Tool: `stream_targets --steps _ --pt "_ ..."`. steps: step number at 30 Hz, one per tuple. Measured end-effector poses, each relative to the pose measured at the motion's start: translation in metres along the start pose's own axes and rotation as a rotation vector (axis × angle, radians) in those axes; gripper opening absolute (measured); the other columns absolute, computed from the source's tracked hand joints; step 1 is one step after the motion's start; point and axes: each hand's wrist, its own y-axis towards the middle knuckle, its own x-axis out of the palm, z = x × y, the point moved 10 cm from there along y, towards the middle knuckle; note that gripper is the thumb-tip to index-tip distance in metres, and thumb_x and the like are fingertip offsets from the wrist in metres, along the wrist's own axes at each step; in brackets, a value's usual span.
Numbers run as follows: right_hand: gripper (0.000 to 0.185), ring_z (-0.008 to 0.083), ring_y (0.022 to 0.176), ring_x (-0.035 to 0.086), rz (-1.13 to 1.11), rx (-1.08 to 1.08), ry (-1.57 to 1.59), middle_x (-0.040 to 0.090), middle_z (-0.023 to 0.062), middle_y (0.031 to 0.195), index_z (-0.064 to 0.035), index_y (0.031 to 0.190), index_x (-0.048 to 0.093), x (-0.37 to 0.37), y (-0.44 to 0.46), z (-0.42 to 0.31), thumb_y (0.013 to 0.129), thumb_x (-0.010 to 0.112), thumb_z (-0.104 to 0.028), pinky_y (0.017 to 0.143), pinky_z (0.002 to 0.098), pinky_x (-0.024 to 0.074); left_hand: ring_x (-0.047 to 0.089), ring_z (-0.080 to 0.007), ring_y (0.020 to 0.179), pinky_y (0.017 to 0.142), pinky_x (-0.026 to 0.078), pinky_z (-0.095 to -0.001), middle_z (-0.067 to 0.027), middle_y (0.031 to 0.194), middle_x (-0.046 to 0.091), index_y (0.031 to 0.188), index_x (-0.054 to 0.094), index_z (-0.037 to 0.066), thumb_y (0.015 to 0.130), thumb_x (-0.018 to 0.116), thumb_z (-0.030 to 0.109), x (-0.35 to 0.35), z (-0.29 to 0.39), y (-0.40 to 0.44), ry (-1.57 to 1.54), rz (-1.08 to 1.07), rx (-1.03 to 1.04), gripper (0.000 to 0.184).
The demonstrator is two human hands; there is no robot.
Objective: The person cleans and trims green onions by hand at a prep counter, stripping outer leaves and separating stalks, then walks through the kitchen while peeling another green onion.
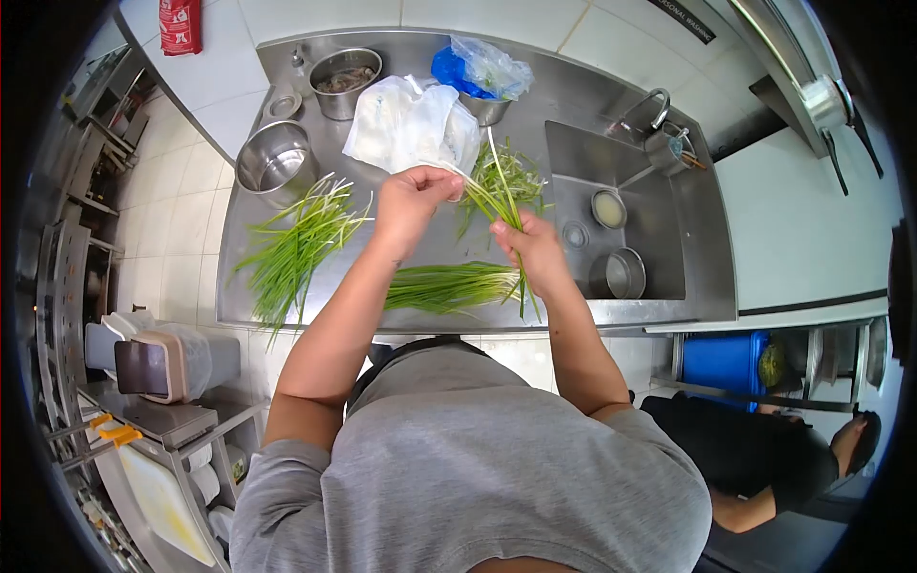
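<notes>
Above the steel counter, my right hand [537,250] is closed around a few thin spring onions [495,201], whose green ends hang below it. My left hand [413,201] pinches at the pale end of one stalk; the exact contact is partly hidden by the fingers. Under my forearms lies a bundle of spring onions [449,288], laid sideways along the front edge. A looser pile of spring onions [304,244] sits to the left, its green tips over the edge. Behind my right hand is a heap of green and pale trimmings [521,177].
A white plastic bag [406,124], an open steel pot [277,162] and a pot with dark contents [345,84] stand at the back and left. On the right is a sink [640,201] with bowls and a tap [659,110]. Another person [755,449] is at lower right.
</notes>
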Motion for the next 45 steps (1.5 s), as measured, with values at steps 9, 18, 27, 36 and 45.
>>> stream_targets --steps 9,18,27,36,45 --pt "0.011 0.0025 0.050 0.034 0.137 -0.011 0.032 0.045 -0.0056 0.062 -0.0062 0.085 0.057 -0.001 -0.048 0.012 0.086 0.059 -0.017 0.045 0.0190 0.0235 0.057 -0.0077 0.059 0.058 0.045 -0.0219 -0.0051 0.067 0.064 0.084 0.067 0.001 0.079 0.064 0.009 -0.051 0.019 0.007 0.508 -0.027 0.097 0.010" --pt "0.012 0.0021 0.048 0.033 0.350 -0.036 0.080 0.044 -0.0059 0.060 -0.0073 0.079 0.055 -0.059 -0.079 0.025 0.086 0.059 -0.016 0.042 0.0197 0.0225 0.045 -0.0290 0.117 0.096 0.036 -0.0319 -0.0215 0.128 0.044 0.129 0.044 0.004 0.081 0.057 0.010 0.012 -0.028 0.047 1.024 -0.092 0.233 0.049" --pt "0.013 0.0036 0.051 0.038 0.289 -0.170 0.048 0.046 -0.0047 0.063 -0.0050 0.089 0.058 -0.078 -0.044 0.010 0.087 0.058 -0.018 0.045 0.0195 0.0286 0.052 -0.0135 0.101 0.089 0.040 -0.0317 -0.0081 0.114 0.058 0.113 0.054 0.003 0.091 0.051 0.028 0.170 -0.070 -0.039 -0.080 -0.648 -0.338 0.033" --pt "0.028 0.0112 0.089 0.056 0.216 -0.341 -0.083 0.061 0.0077 0.096 0.0010 0.107 0.057 -0.117 -0.006 -0.024 0.086 0.061 -0.017 0.081 0.0257 0.0439 0.058 -0.0137 0.072 0.069 0.046 -0.0252 -0.0065 0.080 0.061 0.095 0.053 0.003 0.096 0.041 0.017 0.142 -0.033 0.008 0.099 -0.147 0.101 0.019" --pt "0.020 0.0123 0.090 0.056 0.033 -0.595 0.016 0.061 0.0057 0.093 -0.0025 0.093 0.064 -0.097 0.030 -0.069 0.080 0.066 -0.018 0.078 0.0271 0.0440 0.051 -0.0095 0.061 0.057 0.042 -0.0231 -0.0013 0.072 0.052 0.103 0.048 0.005 0.096 0.040 0.023 0.144 -0.014 0.008 0.192 -0.125 0.077 0.021"
